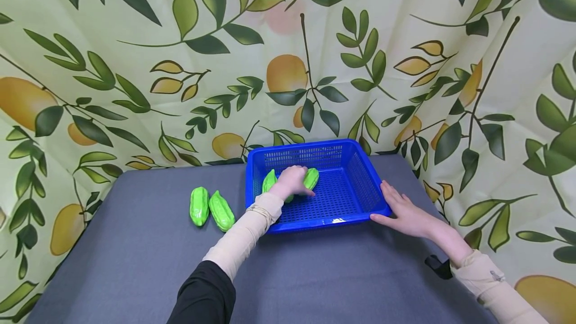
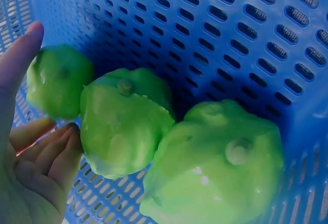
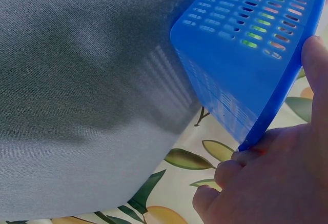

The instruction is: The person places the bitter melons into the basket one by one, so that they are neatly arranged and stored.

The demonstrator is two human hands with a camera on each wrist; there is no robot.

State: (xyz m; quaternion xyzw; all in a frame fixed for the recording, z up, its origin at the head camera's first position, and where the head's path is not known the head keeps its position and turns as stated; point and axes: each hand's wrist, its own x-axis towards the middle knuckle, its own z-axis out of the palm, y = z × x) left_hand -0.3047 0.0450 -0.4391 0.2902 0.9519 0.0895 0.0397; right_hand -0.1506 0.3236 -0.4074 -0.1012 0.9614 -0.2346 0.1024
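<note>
A blue slotted plastic basket [image 1: 342,184] stands at the back of the table with three light-green ridged gourds in its left part. My left hand [image 1: 290,181] reaches into it. In the left wrist view its thumb and loosely bent fingers [image 2: 48,152] lie about the leftmost gourd [image 2: 59,80], fingertips right at its lower side. The middle gourd [image 2: 125,124] and the nearest gourd [image 2: 220,162] sit in a row beside it, stem ends up. My right hand [image 1: 405,214] rests at the basket's right front corner, fingers extended along the rim and thumb [image 3: 315,60] against it.
Two more green gourds, a left one [image 1: 199,206] and a right one [image 1: 221,211], lie on the grey tabletop [image 1: 135,254] left of the basket. A leaf-and-fruit printed cloth [image 1: 216,79] hangs behind and beside the table. A small black object [image 1: 438,266] shows by the right forearm.
</note>
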